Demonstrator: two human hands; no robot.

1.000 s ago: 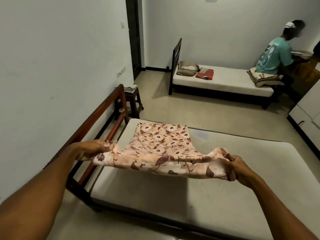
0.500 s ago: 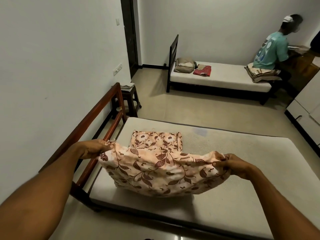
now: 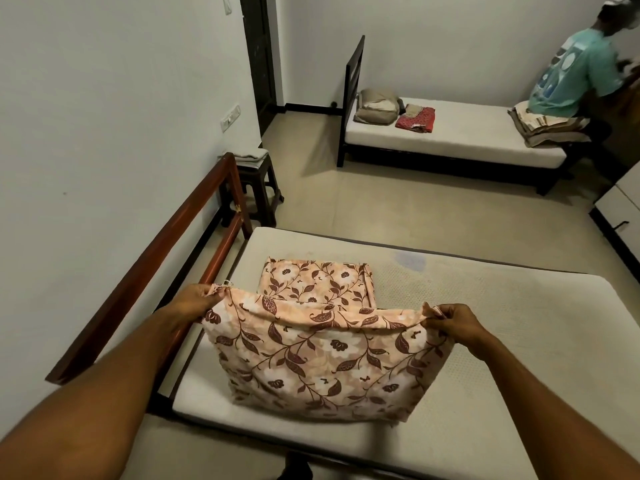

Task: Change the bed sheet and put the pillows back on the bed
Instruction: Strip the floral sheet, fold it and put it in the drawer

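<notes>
Matt floral cloth sheet (image 3: 322, 358), glossy wooden headboard (image 3: 166, 268).

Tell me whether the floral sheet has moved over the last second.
Yes. The sheet, stretched level above the mattress before, now hangs from the left hand and right hand down onto the mattress near its front edge.

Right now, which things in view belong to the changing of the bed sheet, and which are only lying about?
For the job: floral sheet, held at its top corners by the left grip and right grip; bare mattress under it.
Lying about: stool with a folded cloth; far bed with grey bundle, red cloth, folded stack.
</notes>
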